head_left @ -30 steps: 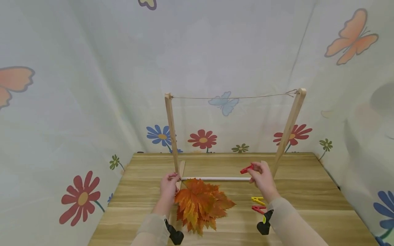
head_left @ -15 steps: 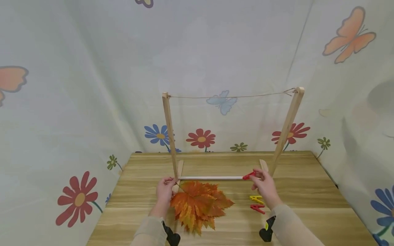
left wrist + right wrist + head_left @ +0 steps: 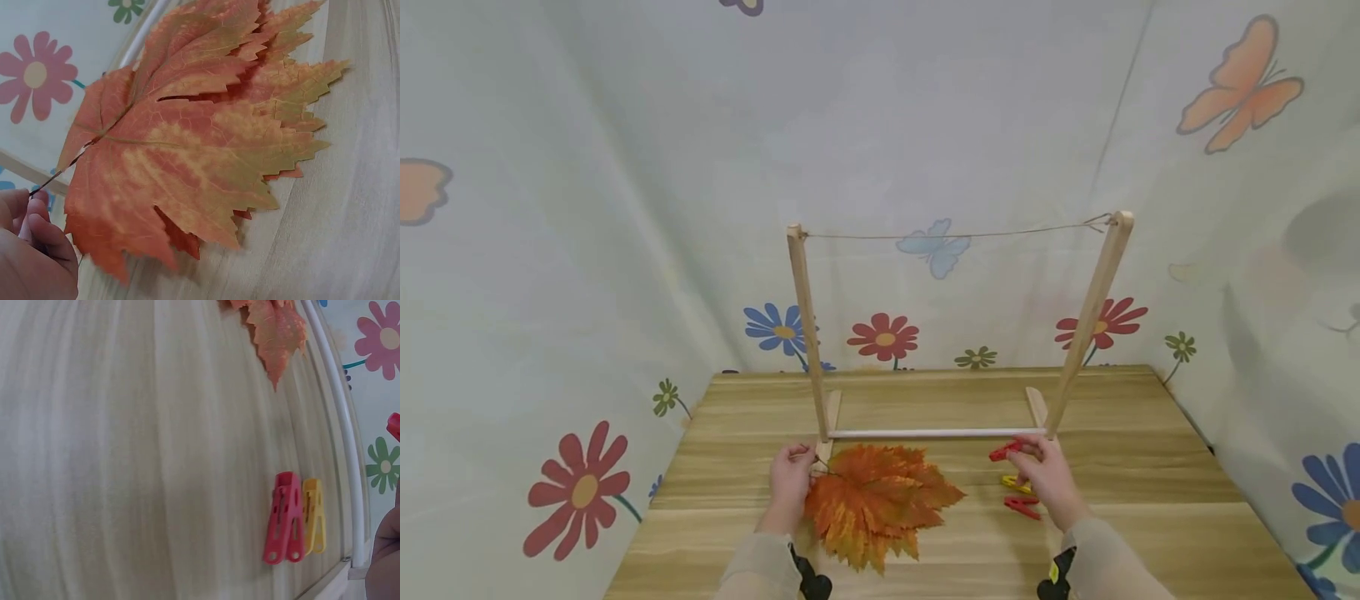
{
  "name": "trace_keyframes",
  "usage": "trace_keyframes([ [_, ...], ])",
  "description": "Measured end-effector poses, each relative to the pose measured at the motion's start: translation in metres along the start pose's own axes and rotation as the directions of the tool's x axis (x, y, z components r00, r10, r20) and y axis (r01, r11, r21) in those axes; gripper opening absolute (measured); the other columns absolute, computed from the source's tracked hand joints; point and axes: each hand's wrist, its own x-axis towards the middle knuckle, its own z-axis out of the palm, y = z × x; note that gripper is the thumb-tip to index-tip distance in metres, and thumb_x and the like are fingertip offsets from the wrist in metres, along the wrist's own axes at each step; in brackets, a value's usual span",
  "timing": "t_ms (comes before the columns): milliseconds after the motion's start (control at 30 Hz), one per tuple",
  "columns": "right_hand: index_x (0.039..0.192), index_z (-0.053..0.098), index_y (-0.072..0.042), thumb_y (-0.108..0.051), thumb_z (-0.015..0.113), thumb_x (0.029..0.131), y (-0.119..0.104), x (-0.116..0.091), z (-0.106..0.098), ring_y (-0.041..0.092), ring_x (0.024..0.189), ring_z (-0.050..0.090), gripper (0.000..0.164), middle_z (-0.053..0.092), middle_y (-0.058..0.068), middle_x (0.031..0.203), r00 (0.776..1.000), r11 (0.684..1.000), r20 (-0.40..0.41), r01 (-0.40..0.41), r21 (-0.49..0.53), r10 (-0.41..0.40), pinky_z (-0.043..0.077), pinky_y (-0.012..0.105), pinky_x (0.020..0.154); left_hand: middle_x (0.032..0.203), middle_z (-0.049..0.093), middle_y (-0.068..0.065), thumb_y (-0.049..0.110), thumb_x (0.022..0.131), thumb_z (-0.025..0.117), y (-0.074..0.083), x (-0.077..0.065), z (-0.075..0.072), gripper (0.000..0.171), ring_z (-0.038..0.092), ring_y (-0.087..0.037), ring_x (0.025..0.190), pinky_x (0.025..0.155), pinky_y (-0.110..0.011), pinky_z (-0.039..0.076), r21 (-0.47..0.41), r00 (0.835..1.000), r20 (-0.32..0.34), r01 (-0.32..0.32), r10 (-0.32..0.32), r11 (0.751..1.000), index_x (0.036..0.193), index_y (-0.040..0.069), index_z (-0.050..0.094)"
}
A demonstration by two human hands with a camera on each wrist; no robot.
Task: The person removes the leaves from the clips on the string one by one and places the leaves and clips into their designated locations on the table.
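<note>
My left hand [image 3: 791, 475] pinches the thin stem of an orange maple leaf [image 3: 181, 144]; more leaves lie beneath it, and how many cannot be told. In the head view the leaves [image 3: 880, 500] spread to the right of that hand, low over the table. A red clothespin [image 3: 1004, 451] is pinched between the fingertips of my right hand [image 3: 1047, 475], just in front of the white rod. Below that hand a yellow clothespin [image 3: 314, 515] and another red clothespin [image 3: 286, 519] lie side by side on the table.
A wooden frame stands behind the hands, with a left post [image 3: 807, 333], a right post [image 3: 1088, 325] and a white rod [image 3: 925, 433] low between them. Thin string [image 3: 947, 236] joins the post tops. The wooden table [image 3: 925, 400] meets a printed curtain [image 3: 880, 125] at the back.
My right hand has come down and nearer with the red clothespin, from over the rod to in front of it. My left hand has drawn the leaves slightly nearer. The view has shifted a little.
</note>
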Motion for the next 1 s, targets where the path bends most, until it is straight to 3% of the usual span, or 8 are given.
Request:
trace_keyframes([
  [100,0.126,0.048,0.002,-0.015,0.063,0.09,0.006,-0.003,0.0,0.027,0.067,0.056,0.043,0.055,0.021,0.118,1.0,1.0,0.0,0.006,0.001,-0.006,0.051,0.04,0.063,0.088,0.063,-0.015,0.01,0.092,0.058,-0.002,0.0,-0.001,0.02,0.05,-0.013,0.048,0.043,-0.024,0.041,-0.004,1.0,-0.011,0.016,-0.016,1.0,0.106,-0.004,0.052],
  [267,0.128,0.049,0.0,-0.015,0.064,0.089,0.012,-0.007,0.0,0.028,0.069,0.057,0.044,0.054,0.02,0.122,0.999,0.999,0.005,-0.039,0.025,0.039,0.053,0.041,0.062,0.082,0.062,-0.007,0.01,0.091,0.06,-0.006,0.002,-0.002,0.021,0.049,-0.013,0.047,0.042,-0.023,0.041,-0.034,0.998,-0.037,0.043,-0.044,0.998,0.105,-0.003,0.052],
  [467,0.128,0.051,0.003,-0.015,0.067,0.087,0.022,-0.009,-0.001,0.033,0.072,0.062,0.047,0.054,0.019,0.118,0.999,0.999,0.0,-0.037,0.021,0.037,0.054,0.04,0.064,0.082,0.062,-0.007,0.007,0.091,0.058,-0.01,0.002,-0.001,0.019,0.049,-0.012,0.047,0.042,-0.023,0.041,-0.045,0.997,-0.031,0.064,-0.065,0.997,0.105,-0.003,0.051],
  [700,0.127,0.052,0.003,-0.014,0.068,0.086,0.031,-0.015,-0.006,0.021,0.083,0.059,0.047,0.057,0.017,0.112,1.0,0.998,-0.011,-0.017,-0.055,0.017,0.052,0.032,0.066,0.082,0.061,-0.007,0.006,0.09,0.059,-0.014,0.002,0.002,0.019,0.05,-0.012,0.046,0.04,-0.023,0.04,-0.052,0.995,-0.042,0.083,-0.086,0.995,0.104,-0.004,0.052],
  [1000,0.128,0.052,0.003,-0.014,0.07,0.084,0.037,-0.018,-0.012,0.014,0.084,0.056,0.05,0.055,0.016,0.117,1.0,0.998,0.007,-0.025,-0.055,0.025,0.05,0.028,0.066,0.075,0.064,-0.007,0.007,0.089,0.06,-0.019,0.002,0.001,0.017,0.049,-0.012,0.043,0.039,-0.023,0.04,-0.062,0.996,-0.058,0.068,-0.072,0.996,0.099,-0.002,0.051],
])
